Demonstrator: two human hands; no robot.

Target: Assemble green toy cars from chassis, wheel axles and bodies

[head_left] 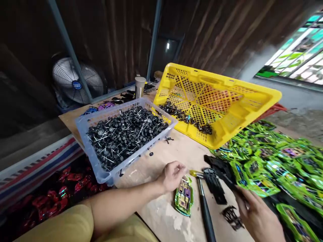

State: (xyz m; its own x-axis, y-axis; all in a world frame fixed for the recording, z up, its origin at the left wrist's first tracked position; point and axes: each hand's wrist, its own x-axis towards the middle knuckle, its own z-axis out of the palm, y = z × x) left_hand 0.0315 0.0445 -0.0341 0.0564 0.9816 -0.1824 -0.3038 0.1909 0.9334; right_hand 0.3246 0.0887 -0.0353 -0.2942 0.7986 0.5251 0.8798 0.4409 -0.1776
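Observation:
My left hand is curled with its fingertips drawn together above a green toy car body, which lies upside down on the table. Whatever those fingers pinch, if anything, is too small to make out. My right hand grips one end of a long black toy car chassis, slightly blurred. Under and beside it, a second black chassis rests on the tabletop. A hammer with a black handle and a yellow-tipped head lies between the hands. Near my right hand sits a small dark openwork part.
A clear plastic crate full of black wheels on metal axles stands left. Behind it is a steel tumbler. A yellow basket tilts at the back with dark parts. Green car bodies heap right; red ones lie lower left.

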